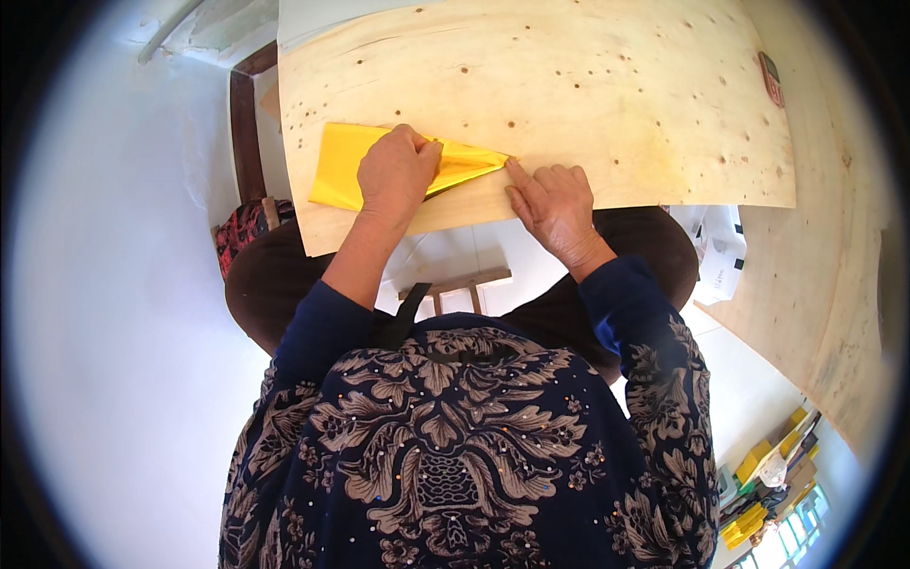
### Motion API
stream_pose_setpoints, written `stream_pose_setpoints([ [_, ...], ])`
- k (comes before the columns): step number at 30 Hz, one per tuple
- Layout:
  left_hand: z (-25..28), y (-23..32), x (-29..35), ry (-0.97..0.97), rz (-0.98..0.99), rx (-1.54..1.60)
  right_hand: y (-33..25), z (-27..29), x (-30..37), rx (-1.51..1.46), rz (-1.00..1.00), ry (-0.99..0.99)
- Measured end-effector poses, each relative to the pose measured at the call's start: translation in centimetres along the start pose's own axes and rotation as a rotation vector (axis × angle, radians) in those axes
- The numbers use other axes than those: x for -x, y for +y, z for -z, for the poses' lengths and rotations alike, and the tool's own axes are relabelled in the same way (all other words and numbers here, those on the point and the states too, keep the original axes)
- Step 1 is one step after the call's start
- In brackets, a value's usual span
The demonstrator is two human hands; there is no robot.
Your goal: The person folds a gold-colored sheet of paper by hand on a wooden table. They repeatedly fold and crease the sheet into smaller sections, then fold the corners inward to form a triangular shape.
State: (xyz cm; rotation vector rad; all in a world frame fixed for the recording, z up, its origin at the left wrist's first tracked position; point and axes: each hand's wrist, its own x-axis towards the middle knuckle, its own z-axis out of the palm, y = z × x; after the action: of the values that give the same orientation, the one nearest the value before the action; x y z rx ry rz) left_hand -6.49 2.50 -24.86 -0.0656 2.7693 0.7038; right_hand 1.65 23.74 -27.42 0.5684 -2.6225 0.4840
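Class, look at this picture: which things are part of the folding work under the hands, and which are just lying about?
In use:
- yellow paper, partly folded to a point
- left hand, pressing flat on the paper
- right hand, fingertip at the paper's tip
- plywood board, the work surface

Lying about:
- small red object at the board's far right edge
- yellow packets on the floor

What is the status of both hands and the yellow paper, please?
Left hand flat on folded yellow paper. Right hand fingertip at its pointed tip. Paper lies on plywood board; nothing obstructing.

The left hand (396, 174) hides the yellow paper's (341, 166) middle.
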Motion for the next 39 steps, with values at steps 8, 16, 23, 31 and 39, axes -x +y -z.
stream_pose_setpoints([
  [8,0.0,0.0,-0.2,-0.002,0.014,-0.002,0.1,-0.1,0.1,0.007,0.012,0.009],
  [16,-0.2,-0.1,-0.1,0.004,0.018,0.03,0.0,0.0,0.2,0.036,-0.005,-0.021],
  [23,-0.2,0.1,0.0,0.044,0.0,0.02,0.1,0.0,0.3,0.052,-0.018,-0.038],
  [31,-1.4,-0.5,0.6,0.327,-0.563,-0.341,0.1,-0.1,0.3,0.057,-0.003,-0.043],
  [39,-1.0,-1.5,3.1,0.307,-0.644,-0.369,-0.6,0.8,-1.1,0.125,-0.019,-0.193],
])
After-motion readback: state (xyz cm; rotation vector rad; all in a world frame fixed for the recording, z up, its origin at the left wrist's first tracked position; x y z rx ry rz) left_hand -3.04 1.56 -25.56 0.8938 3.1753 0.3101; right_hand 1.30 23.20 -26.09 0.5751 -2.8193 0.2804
